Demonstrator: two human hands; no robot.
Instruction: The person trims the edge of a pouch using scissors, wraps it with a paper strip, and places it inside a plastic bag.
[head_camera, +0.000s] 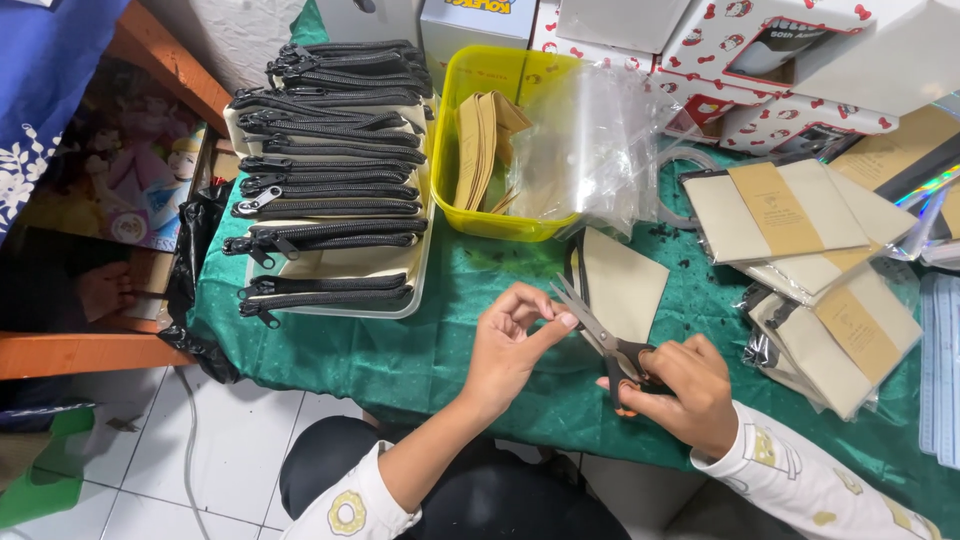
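My right hand (680, 392) grips the dark handles of a pair of scissors (597, 332), whose blades point up and left. My left hand (512, 338) pinches something small at the blade tips; what it holds is too small to make out. Just behind the scissors a beige pouch (625, 285) with a black zipper edge lies on the green tablecloth (420, 350).
A tray stacked with several beige black-zippered pouches (335, 170) sits at the left. A yellow tub (500, 140) holds brown paper bands and clear plastic bags (590, 140). Wrapped pouches with brown bands (800, 230) lie at the right, boxes behind. White tiled floor lies below.
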